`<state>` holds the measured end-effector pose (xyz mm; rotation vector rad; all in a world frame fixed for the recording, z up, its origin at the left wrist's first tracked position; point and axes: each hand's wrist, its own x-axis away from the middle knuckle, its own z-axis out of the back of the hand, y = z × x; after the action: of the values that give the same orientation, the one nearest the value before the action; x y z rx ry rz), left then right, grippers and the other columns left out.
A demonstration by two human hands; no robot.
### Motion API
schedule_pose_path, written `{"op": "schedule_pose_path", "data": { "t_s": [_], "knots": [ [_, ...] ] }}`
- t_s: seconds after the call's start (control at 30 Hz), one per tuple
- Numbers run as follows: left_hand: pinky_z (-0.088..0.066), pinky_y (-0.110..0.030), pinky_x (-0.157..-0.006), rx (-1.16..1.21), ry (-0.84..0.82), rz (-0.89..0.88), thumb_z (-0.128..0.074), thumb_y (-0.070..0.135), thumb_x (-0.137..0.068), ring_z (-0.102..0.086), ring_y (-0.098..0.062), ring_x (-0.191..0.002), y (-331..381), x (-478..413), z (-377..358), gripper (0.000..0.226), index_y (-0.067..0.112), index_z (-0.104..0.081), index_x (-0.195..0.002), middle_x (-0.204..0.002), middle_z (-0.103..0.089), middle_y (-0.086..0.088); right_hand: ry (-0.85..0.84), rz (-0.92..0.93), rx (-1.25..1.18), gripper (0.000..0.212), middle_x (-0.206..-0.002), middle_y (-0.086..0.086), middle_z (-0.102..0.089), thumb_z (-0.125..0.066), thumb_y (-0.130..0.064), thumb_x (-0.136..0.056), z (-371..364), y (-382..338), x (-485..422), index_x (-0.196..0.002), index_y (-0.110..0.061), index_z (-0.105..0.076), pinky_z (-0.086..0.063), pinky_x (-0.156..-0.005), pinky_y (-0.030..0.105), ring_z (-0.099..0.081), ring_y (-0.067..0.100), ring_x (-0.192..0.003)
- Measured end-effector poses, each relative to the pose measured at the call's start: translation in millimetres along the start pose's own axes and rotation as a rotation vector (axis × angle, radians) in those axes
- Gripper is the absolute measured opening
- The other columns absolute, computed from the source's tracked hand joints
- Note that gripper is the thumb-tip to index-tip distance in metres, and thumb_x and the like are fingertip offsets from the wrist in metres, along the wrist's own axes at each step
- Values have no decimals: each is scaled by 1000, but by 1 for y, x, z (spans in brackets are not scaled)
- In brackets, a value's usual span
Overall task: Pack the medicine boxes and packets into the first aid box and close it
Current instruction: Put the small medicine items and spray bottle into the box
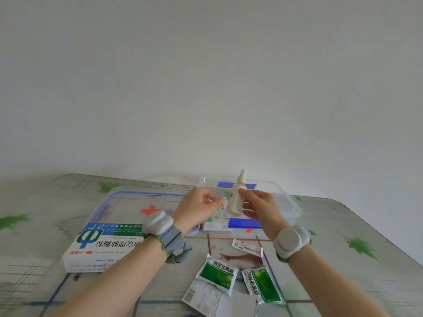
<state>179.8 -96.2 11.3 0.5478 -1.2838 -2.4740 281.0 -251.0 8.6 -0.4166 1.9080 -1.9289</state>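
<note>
A: Where is there open room around the hands?

B: Right of the right hand [263, 211], the leaf-patterned table [366, 266] runs bare to its rounded far corner. Near side of both forearms is crowded. A plain wall [206, 76] rises just beyond the table's far edge.

A: And the first aid box?

B: The first aid box [291, 203], clear plastic with a blue latch [245, 223] on its near wall, sits open right behind and under the hands. Its lid [123, 205], clear with a red cross [150, 210], lies flat beyond the left wrist.

A: What are the hands doing?

B: The right hand pinches a white spray bottle [237, 199] between thumb and fingers, nozzle up, tilted slightly, above the box. The left hand [196, 209] has its fingers curled towards the bottle's side; whether it grips anything, I cannot tell.

A: Any writing?

B: A green packet [217, 273] between the forearms reads 感冒灵颗粒; a second green packet [263, 285] beside it carries the same characters, turned sideways. The large medicine box [103, 245], white with a blue-green band, lies left of the left wrist, its print upside down. A small sachet [247, 247] lies below the right wrist, its print too small to read. A flat carton [215, 226] touches the box's near wall.
</note>
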Motion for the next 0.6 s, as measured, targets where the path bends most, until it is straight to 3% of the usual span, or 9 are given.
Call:
{"op": "schedule_pose_path", "data": {
  "t_s": [0.07,0.2,0.27,0.37,0.43,0.53,0.6],
  "knots": [
    [-47,-25,-66,-83,101,-6,-60,36,-85,-63,-14,-80,-4,-16,5,19,20,-67,-91,-79,-62,10,55,-11,25,26,-92,7,-73,-67,-30,-85,4,-2,-17,-99,-8,-68,-54,-70,28,-69,19,-83],
    [-43,-28,-77,-340,129,6,-56,27,-87,-59,-24,-98,-14,-54,8,22,10,-62,-100,-102,-64,-5,147,-43,177,19,-82,2,-73,-69,-30,-83,8,2,-59,-89,-13,-68,-52,-59,23,-69,12,-72],
    [-45,-32,-78,-477,89,5,-54,23,-87,-57,-27,-91,-18,-66,6,11,13,-55,-84,-97,-62,-11,163,-68,368,23,-81,6,-74,-70,-30,-80,10,8,-79,-82,-8,-70,-51,-56,23,-67,12,-66],
    [-37,-29,-59,-565,40,39,-53,17,-85,-50,-26,-70,-26,-80,-1,33,16,-34,-58,-75,-55,-11,126,-115,677,27,-67,11,-65,-69,-31,-73,12,17,-105,-67,-5,-64,-48,-56,28,-57,19,-57],
    [-30,-26,-50,-551,2,56,-52,13,-83,-43,-22,-55,-32,-86,-7,37,14,-29,-54,-61,-46,-8,89,-148,849,27,-68,10,-63,-69,-31,-70,11,23,-120,-70,-6,-59,-48,-58,32,-56,21,-59],
    [-34,-27,-56,-521,11,63,-50,11,-84,-42,-23,-62,-37,-90,-12,24,11,-40,-62,-65,-45,-4,42,-205,1048,25,-70,5,-65,-70,-31,-71,5,31,-135,-74,-12,-55,-51,-57,29,-62,19,-62],
    [-29,-25,-49,-497,35,66,-51,9,-82,-38,-21,-55,-40,-92,-14,27,11,-36,-58,-57,-39,-3,-10,-232,1161,30,-66,0,-58,-73,-34,-70,2,39,-143,-69,-18,-47,-44,-49,25,-56,14,-58]
  ]
}}
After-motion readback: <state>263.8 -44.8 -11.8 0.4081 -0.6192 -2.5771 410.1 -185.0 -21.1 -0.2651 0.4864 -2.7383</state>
